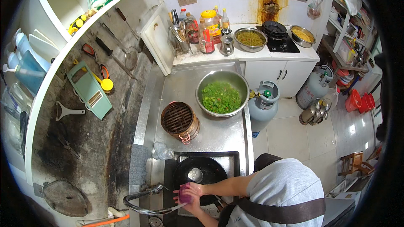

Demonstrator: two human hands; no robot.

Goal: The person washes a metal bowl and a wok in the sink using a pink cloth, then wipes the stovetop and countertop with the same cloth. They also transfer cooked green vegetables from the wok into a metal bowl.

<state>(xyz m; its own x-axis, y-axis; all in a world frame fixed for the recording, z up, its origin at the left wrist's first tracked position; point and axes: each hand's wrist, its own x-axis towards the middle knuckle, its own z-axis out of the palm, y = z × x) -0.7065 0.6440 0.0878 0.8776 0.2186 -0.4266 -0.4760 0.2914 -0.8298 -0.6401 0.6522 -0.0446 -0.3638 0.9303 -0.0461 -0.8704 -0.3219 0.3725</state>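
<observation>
Beside the curved metal faucet (145, 209), my two hands meet around a purple object (185, 194), whose kind I cannot tell; it may be a sponge or scrubber. My right hand (196, 189) lies over it, fingers across its top. My left hand (192, 207) supports it from below, near the water stream at the spout. Just beyond my hands, a black wok (214, 167) stands in the sink area, with a whitish, round item (195, 174) in it. A wok handle is partly hidden by my forearms.
On the steel counter (221, 132) stand a round steamer (180, 122), a steel bowl of chopped greens (221, 97) and a crumpled plastic bag (163, 151). A grey gas cylinder (263, 110) stands beside the counter. Utensils hang on the stained wall (91, 138).
</observation>
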